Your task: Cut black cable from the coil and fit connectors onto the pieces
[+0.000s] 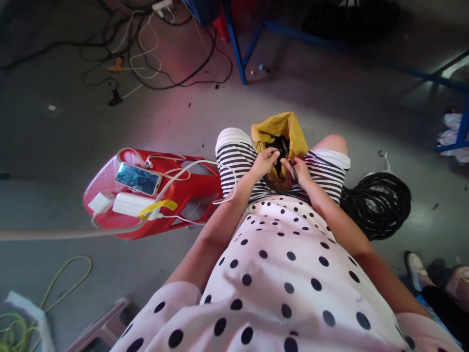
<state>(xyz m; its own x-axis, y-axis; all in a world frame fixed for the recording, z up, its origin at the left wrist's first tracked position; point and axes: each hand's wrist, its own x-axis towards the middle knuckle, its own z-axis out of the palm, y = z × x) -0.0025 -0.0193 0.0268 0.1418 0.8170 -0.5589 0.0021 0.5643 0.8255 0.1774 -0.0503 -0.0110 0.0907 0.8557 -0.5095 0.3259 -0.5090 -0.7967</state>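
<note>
A yellow bag (296,138) stands open between my knees, with small black pieces (280,143) inside it. My left hand (264,164) is at the bag's near left rim, its thumb and fingers pinched on a small dark thing too small to name. Close beside it, my right hand (299,172) has its fingers closed around a black cable (294,171). More of this cable curves under my hands across my lap. The fingertips of both hands nearly meet over the bag's mouth.
A red plastic stool (172,195) at my left bears a phone (138,178), a white power strip (132,204) and cords. Coiled black cable (384,205) lies right. Tangled cords (146,54) and blue frame legs (234,44) stand ahead. Another person's shoe (417,269) shows lower right.
</note>
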